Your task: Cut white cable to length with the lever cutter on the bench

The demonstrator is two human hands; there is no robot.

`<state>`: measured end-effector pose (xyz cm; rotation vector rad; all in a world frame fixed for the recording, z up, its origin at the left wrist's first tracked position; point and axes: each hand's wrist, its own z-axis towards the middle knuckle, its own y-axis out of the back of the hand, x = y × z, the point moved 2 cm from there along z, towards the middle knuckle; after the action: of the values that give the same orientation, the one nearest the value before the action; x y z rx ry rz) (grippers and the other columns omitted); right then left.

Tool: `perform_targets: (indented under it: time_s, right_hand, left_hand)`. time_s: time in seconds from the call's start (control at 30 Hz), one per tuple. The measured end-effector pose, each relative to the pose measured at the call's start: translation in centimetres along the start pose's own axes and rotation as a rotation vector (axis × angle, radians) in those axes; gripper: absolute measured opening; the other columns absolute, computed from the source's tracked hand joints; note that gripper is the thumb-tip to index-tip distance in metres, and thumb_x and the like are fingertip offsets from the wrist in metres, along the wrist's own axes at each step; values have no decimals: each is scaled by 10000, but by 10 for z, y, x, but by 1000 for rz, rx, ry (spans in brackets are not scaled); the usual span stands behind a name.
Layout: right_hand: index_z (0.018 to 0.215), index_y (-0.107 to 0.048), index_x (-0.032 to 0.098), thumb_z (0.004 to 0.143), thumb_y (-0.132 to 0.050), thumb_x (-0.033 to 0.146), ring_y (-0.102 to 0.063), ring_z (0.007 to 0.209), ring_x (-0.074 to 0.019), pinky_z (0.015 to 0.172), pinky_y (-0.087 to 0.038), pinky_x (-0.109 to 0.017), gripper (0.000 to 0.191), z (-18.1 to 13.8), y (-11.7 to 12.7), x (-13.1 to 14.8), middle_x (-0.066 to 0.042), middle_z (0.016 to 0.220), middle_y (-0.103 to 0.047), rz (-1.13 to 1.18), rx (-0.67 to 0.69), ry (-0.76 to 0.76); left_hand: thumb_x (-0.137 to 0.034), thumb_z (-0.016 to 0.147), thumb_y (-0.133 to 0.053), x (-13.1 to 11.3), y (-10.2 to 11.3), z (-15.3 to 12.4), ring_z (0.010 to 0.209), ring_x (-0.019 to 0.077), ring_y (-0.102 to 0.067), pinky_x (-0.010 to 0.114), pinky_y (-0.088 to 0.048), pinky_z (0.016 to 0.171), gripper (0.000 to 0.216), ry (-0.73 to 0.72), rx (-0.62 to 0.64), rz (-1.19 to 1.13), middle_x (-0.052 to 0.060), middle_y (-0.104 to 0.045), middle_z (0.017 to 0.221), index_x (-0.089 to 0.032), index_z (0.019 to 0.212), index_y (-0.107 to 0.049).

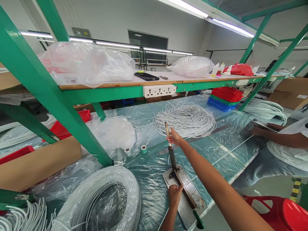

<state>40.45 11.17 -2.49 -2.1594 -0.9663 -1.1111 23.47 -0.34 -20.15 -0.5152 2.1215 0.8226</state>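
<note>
No words to read here. The right hand (173, 137) grips the cutter's handle (167, 131), raised and pointing away; the left hand (175, 193) presses flat on the cutter's base (186, 205).

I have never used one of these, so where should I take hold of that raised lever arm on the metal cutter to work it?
Grip the pale handle at the far upper tip of the dark metal lever arm, from above. The arm stands tilted up from its hinge on the flat steel cutter base, so the tip likely gives most leverage. The right hand already holds it there; the left hand rests by the blade.
</note>
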Motion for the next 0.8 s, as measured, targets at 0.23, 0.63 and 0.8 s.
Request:
perform_targets:
  time_s: [0.23, 0.63, 0.8]
  right_hand:
    - [917, -567, 145, 887, -156, 596, -509, 428, -83, 423, -413, -195, 611, -51, 27, 2, -8, 569, -572, 56, 50, -38]
    - [1135, -442, 242, 621, -632, 351, -541, 428, -98, 385, -387, -163, 559, -231, 112, -143, 33, 574, -602, -16, -77, -240]
    - [881, -530, 231, 574, -519, 418, -212, 288, -67, 314, -158, -210, 360, -232, 118, -203, 105, 402, -304, -341, -44, -279]
  left_hand:
    - [-299, 764, -604, -7, 2, -7, 505, 113, -458, 260, -360, 571, 431, -17, -37, 10, -95, -333, 433, -199, 439, -339]
    - [-285, 769, -608, -8, -1, -9, 533, 109, -451, 266, -368, 593, 401, -39, -95, 36, -91, -357, 470, -193, 470, -356]
    - [-289, 759, -617, -6, -2, -7, 517, 105, -432, 262, -353, 576, 391, -45, -105, 21, -90, -356, 470, -192, 473, -369]
